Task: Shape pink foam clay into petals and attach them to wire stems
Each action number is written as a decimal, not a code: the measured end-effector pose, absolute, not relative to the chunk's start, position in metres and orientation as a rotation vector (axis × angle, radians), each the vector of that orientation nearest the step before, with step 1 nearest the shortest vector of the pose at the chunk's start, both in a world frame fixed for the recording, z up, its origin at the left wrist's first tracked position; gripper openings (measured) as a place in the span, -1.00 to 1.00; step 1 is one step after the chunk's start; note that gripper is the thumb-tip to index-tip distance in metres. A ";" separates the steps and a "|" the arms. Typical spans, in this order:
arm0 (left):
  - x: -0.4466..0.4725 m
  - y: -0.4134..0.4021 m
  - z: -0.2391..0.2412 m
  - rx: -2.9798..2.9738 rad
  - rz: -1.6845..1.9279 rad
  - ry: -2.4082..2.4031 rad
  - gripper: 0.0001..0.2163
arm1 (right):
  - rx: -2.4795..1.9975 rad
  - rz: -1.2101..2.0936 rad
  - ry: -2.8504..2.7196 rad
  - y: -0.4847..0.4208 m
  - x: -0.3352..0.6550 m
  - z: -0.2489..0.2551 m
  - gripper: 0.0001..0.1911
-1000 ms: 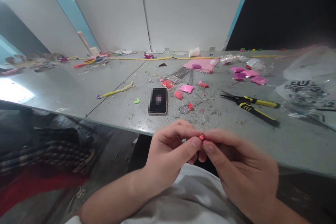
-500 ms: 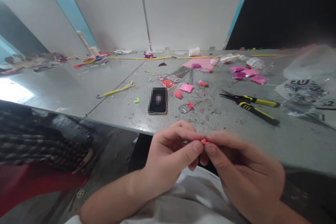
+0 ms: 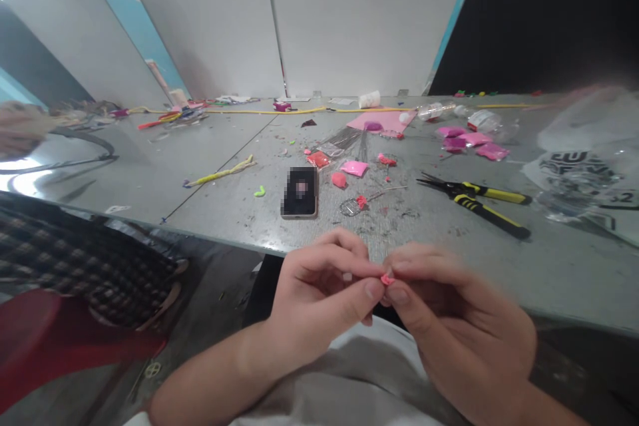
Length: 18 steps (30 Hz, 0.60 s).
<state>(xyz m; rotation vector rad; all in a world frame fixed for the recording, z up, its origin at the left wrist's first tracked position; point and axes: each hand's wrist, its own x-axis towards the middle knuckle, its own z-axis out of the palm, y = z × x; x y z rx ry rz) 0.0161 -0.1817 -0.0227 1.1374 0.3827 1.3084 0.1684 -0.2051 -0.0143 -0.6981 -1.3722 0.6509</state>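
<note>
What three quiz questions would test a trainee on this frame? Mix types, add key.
1. What do the left hand and right hand pinch?
a) a yellow cord
b) a small reddish-pink piece
c) a clear bag
2. True or false: the pliers lie with their handles spread apart.
3. Fill in: the bent piece just left of the phone is bright ____.
Key: 1 b; 2 true; 3 green.

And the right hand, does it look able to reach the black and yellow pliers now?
Probably yes: the pliers lie on the table beyond the right hand, with nothing visible between. But it pinches a small pink piece together with the left hand, so it would first let go.
</note>
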 end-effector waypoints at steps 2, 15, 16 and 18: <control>0.015 -0.181 -0.023 1.164 1.310 0.382 -0.91 | -0.680 0.679 -1.369 -0.205 0.168 -0.014 -0.75; 0.012 -0.182 -0.018 1.194 1.254 0.329 -0.86 | -0.612 0.784 -1.382 -0.206 0.167 -0.005 -0.84; 0.013 -0.182 -0.018 1.181 1.240 0.317 -0.87 | -0.602 0.804 -1.384 -0.207 0.167 -0.005 -0.85; 0.013 -0.181 -0.016 1.152 1.205 0.308 -0.90 | -0.595 0.858 -1.386 -0.207 0.168 -0.004 -0.89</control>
